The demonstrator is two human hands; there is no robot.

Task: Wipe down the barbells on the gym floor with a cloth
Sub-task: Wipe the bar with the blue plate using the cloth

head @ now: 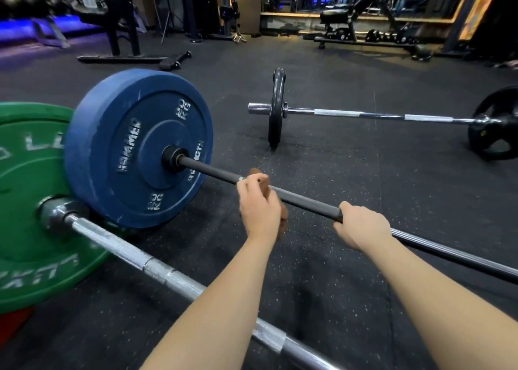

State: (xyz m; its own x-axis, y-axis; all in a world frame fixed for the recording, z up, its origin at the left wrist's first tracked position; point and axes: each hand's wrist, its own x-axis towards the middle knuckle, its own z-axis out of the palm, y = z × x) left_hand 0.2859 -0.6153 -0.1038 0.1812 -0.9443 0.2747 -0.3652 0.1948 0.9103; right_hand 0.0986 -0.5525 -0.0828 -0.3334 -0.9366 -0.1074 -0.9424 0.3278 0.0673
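A dark barbell shaft (305, 201) runs from a blue 20 kg plate (123, 148) down to the right. My left hand (259, 207) grips a brown cloth (283, 215) wrapped against this shaft, a short way right of the plate. My right hand (361, 224) grips the same shaft further right, where the dark part meets a silver part. A second, silver barbell (157, 268) with a green plate (30, 201) lies nearer to me. A third barbell (372, 115) with black plates lies further off on the floor.
The black rubber gym floor (350, 170) spreads around the bars. A weight bench (344, 19), a rack post (120, 16) and small dumbbells (389, 36) stand at the back. A loose bar attachment (179, 59) lies near the rack base.
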